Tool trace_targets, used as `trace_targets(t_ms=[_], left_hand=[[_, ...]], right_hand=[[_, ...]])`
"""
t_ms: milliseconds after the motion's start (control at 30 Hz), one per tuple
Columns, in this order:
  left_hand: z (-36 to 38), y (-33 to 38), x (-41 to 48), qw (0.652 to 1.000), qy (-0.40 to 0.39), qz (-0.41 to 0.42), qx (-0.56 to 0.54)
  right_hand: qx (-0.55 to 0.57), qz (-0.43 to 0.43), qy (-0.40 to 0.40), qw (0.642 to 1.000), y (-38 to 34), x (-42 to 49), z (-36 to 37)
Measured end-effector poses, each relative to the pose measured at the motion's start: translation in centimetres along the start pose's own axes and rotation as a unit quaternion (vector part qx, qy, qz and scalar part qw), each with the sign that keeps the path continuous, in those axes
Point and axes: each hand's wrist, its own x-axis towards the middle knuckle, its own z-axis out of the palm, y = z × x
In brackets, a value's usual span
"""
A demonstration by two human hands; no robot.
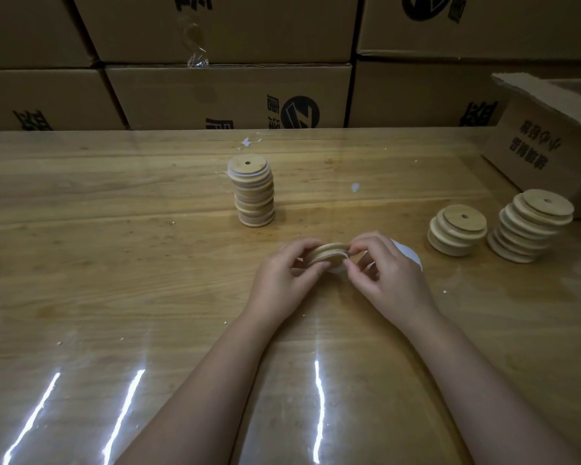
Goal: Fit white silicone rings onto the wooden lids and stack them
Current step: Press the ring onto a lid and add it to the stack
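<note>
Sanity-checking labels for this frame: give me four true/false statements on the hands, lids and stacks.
1. The left hand and right hand both hold one wooden lid. True.
2. Three lid stacks stand on the table: centre stack, short stack, tall stack. True.
3. The centre stack's uppermost lid has no hole. False: its top lid has a centre hole.
4. The open cardboard box sits at the left. False: it is far right, behind the tall stack.
</note>
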Motion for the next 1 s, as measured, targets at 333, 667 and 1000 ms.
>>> trace_targets(t_ms=[333, 667, 1000], left_hand=[[-0.04, 0.66, -0.06, 0.996, -0.049, 0.065, 0.04], [-0.02, 0.98, -0.02, 0.981, -0.013, 0.091, 0.171], [0.02, 0.78, 0.1, 0.977, -0.006, 0.093, 0.193]], right_hand=[[-0.022, -0.015, 0.024, 0.999, -0.04, 0.0, 0.27], [-0.061, -0.075, 0.041, 0.994, -0.31, 0.46, -0.03], [-0.063, -0.062, 0.016, 0.996, -0.47, 0.52, -0.42]])
